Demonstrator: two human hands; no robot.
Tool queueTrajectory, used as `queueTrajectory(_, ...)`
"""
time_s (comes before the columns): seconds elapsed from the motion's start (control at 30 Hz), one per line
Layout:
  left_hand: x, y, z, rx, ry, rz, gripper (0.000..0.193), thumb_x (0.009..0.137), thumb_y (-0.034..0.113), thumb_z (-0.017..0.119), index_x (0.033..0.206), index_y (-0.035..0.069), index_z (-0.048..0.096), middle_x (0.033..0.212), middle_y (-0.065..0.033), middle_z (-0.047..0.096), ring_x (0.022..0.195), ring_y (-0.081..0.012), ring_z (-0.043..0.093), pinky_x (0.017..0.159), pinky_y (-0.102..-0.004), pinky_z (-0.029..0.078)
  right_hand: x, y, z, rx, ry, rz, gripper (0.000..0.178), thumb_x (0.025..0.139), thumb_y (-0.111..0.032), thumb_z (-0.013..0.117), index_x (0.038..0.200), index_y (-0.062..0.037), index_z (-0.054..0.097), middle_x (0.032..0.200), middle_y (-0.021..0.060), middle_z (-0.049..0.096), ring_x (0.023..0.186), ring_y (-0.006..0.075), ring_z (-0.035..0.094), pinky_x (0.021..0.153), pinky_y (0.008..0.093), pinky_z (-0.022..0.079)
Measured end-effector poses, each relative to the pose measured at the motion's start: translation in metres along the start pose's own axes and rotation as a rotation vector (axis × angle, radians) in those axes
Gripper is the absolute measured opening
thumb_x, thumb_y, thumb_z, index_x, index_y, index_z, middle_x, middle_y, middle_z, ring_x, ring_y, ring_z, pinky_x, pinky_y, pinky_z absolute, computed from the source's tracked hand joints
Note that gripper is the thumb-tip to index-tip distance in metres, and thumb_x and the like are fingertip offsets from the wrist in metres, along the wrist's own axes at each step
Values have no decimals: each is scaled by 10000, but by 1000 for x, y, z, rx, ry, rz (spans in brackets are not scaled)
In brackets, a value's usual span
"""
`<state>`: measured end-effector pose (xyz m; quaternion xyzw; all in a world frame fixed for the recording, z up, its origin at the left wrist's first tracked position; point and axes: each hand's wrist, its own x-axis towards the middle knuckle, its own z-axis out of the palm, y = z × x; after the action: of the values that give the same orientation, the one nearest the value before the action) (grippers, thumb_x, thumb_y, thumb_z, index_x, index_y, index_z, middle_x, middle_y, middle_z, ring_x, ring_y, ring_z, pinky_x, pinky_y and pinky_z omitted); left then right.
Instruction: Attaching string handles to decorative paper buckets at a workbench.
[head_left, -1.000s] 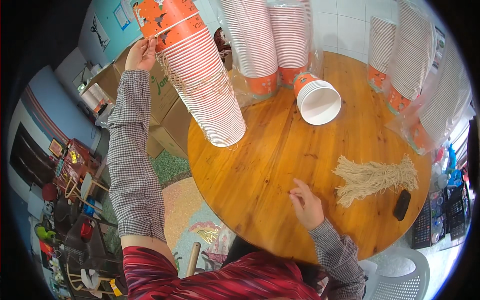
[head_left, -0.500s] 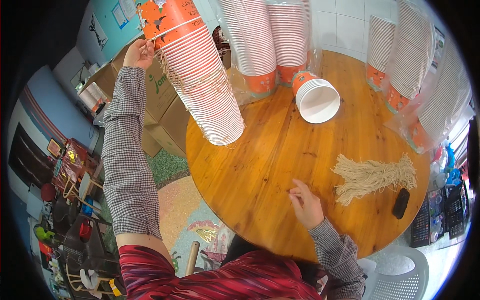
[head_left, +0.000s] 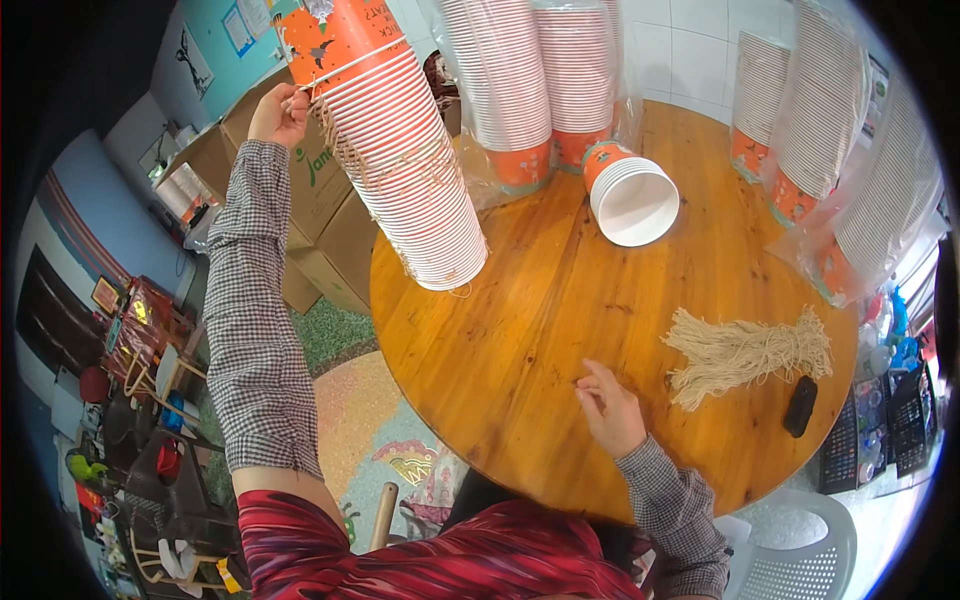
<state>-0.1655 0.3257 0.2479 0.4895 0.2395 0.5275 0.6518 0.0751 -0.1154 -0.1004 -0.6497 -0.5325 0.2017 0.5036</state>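
Head view: from over here, the person's left hand [head_left: 281, 115] has its fingers pinched narrow on a strand of string [head_left: 308, 86], just beside the upper left of a tall cup stack [head_left: 415, 185] standing rims-down on the table [head_left: 530, 370]. The right hand [head_left: 612, 412] rests near the table's front edge, fingers loosely parted. Some nested cups [head_left: 635, 203] lie sideways; clear bags [head_left: 478, 178] hold more cup stacks [head_left: 572, 70].
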Motion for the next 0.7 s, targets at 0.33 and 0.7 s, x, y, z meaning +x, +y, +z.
queueTrajectory(0.33, -38, -39, -16, 269, 174, 177, 237, 865, 230, 577, 698, 103, 466, 526, 65, 304, 415, -62, 266, 380, -249, 180, -1, 1, 1, -3, -19, -11, 462, 897, -76, 597, 1329, -36, 438, 985, 181, 655, 892, 275, 677, 773, 331, 564)
queueTrajectory(0.7, -27, 12, 57, 940, 196, 1403, 408, 950, 285, 540, 1278, 43, 562, 1246, -128, 563, 1151, -231, 521, 981, -299, 384, -1, 5, 1, -27, -47, -4, 448, 891, -59, 597, 1313, -48, 444, 952, 164, 643, 825, 276, 665, 713, 328, 546)
